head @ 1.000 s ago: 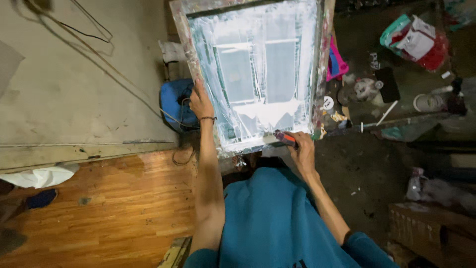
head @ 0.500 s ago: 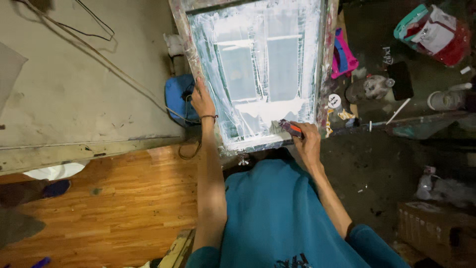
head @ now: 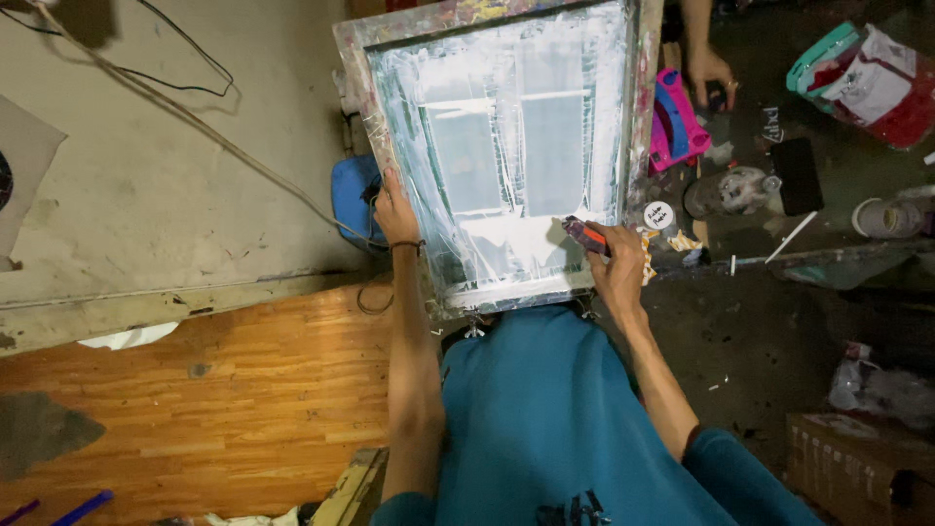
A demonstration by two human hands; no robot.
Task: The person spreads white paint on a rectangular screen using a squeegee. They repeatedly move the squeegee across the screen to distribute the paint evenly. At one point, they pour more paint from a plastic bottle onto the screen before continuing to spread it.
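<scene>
Head: R hand [head: 616, 265] grips scraper [head: 584, 234].

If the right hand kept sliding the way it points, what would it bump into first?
The right hand points up-left across the white-smeared printing screen. It would probably just cross wet mesh, then reach the frame's far edge; depth is unclear.

Frame [head: 358, 107]: wood, rough, crusted with dried paint of many colours. Mesh [head: 506, 146]: thin, translucent, coated in wet, glossy white ink. Scraper [head: 582, 234]: smooth, orange and dark, likely plastic. Floor [head: 195, 409]: wood strips, orange, semi-gloss, worn in patches. Slab [head: 146, 166]: matt grey, rough, cracked, concrete-like. Shirt [head: 545, 419]: teal cloth, matt. Worktop [head: 828, 234]: dark, grimy, paint-stained. Box [head: 847, 458]: brown cardboard, matt.
</scene>
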